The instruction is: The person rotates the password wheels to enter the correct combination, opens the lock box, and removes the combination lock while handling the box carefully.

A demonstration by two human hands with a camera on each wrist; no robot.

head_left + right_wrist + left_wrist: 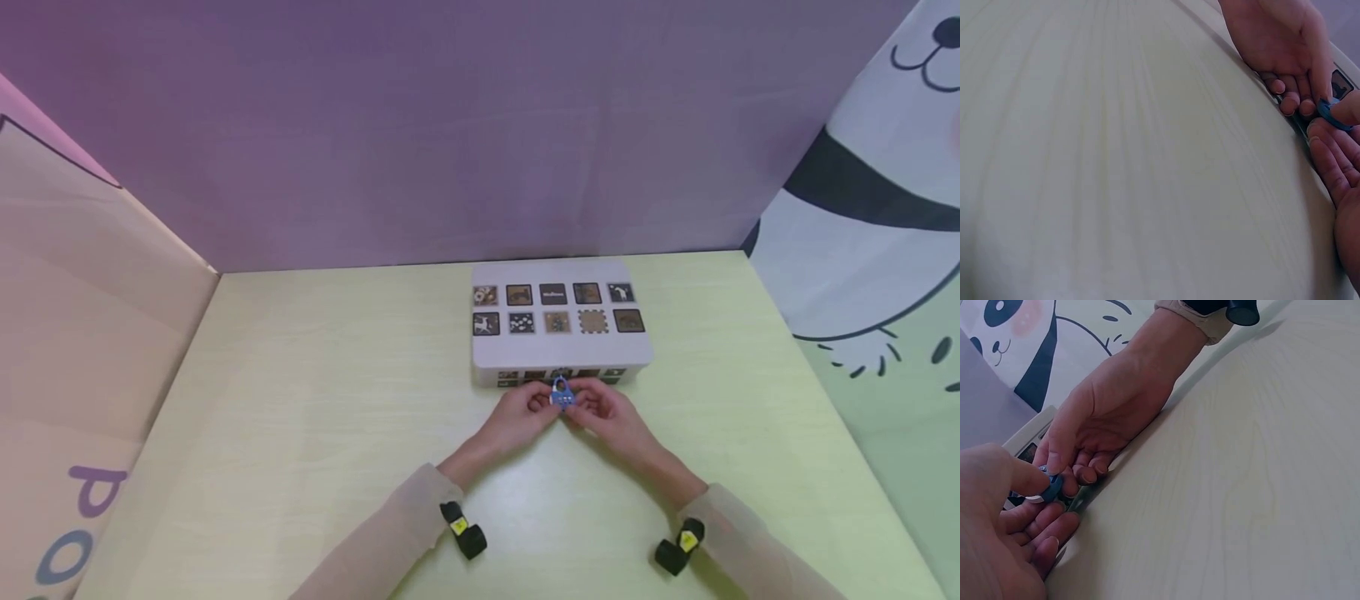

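A small blue combination padlock (563,400) with number dials on its face is held between both hands, just in front of a white box (555,353). My left hand (519,415) pinches its left side between thumb and fingers. From the other side, my right hand (618,423) pinches the right edge. The shackle points up towards the box front and overlaps it in the head view. Seen from the left wrist, thumbs and fingers cover much of the padlock (1054,489). Only its blue edge (1334,117) shows in the right wrist view.
The box carries rows of small square pictures on its lid and front. It stands near the back of a pale wooden table (337,375), close to a purple wall (450,142). A panda-printed panel (870,250) borders the right side. Each wrist wears a black camera band.
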